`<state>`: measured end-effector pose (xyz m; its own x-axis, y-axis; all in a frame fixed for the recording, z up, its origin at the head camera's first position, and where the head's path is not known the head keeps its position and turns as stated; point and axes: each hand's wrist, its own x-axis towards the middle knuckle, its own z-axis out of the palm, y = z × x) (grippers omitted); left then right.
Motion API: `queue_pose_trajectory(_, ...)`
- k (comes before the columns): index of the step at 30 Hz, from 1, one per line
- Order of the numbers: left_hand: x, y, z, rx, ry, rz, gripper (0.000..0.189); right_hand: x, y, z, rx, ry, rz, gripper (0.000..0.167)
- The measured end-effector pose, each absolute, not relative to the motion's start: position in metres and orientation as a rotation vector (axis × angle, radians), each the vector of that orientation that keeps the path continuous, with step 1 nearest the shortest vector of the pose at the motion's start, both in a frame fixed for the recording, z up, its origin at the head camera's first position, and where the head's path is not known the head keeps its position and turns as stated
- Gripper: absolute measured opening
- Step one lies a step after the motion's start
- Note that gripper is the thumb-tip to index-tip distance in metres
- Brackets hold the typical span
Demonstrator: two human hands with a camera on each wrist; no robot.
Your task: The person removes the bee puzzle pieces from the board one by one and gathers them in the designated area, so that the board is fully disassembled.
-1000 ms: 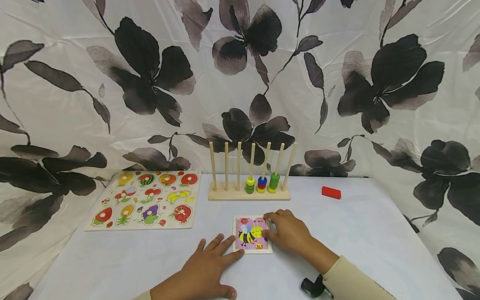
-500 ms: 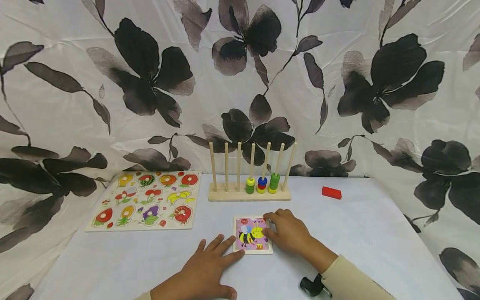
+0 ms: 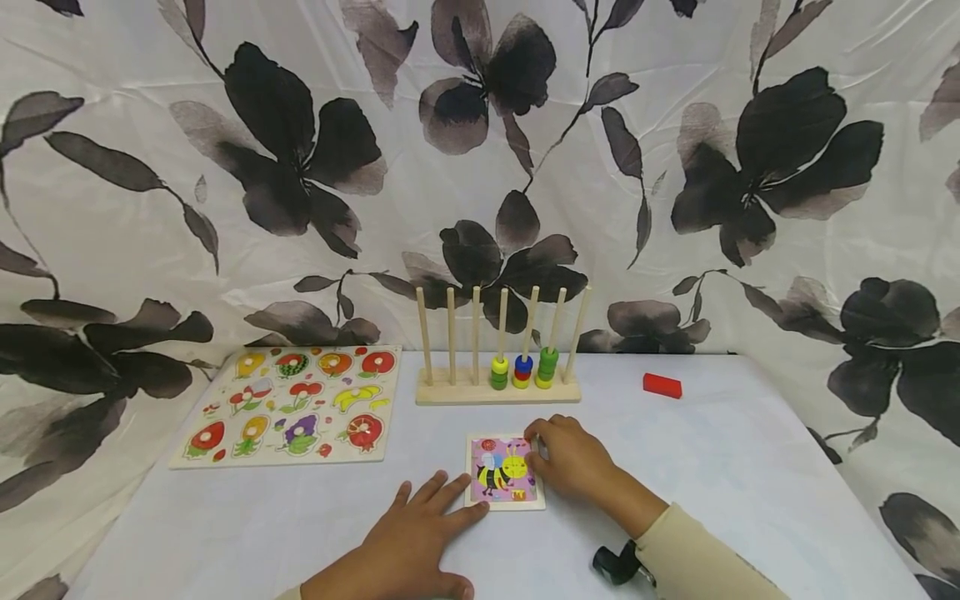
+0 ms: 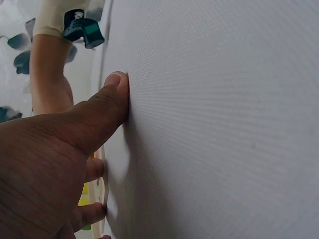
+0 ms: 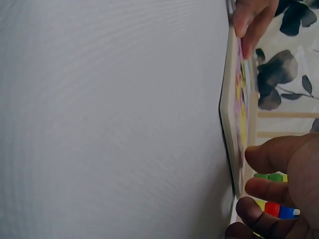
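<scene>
A small square bee puzzle (image 3: 497, 475) in a pale wooden frame lies flat on the white cloth, its picture face up. My left hand (image 3: 412, 533) lies spread at the lower left, two fingertips touching the frame's left edge and lower corner. Over the puzzle's right side, my right hand (image 3: 577, 458) rests its thumb and index fingertips on the face, slightly apart. From the right wrist view, the puzzle (image 5: 240, 99) appears edge-on, with the thumb and fingers bent loosely above its near end. The left wrist view shows the left thumb (image 4: 107, 107) against the cloth.
Behind the puzzle stands a wooden peg rack (image 3: 450, 396) with coloured rings on three pegs. A fruit puzzle board (image 3: 330, 454) lies at left. A red block (image 3: 662, 385) sits at right, and a black object (image 3: 615, 565) is beside the right sleeve.
The right hand has shifted slightly, its thumb now a little nearer the index finger on the puzzle's face. The left hand keeps its place. The head view tilts up a touch.
</scene>
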<state>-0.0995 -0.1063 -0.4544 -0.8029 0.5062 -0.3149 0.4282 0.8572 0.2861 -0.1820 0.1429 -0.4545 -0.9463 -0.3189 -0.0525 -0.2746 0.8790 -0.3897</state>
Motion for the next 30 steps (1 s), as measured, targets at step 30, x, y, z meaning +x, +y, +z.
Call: queue_pose_trajectory(30,-0.096,-0.112,-0.455,0.811,2.711,0.301,0.086,-0.197,0.108,-0.448,-0.727,2.852,-0.616,0.035)
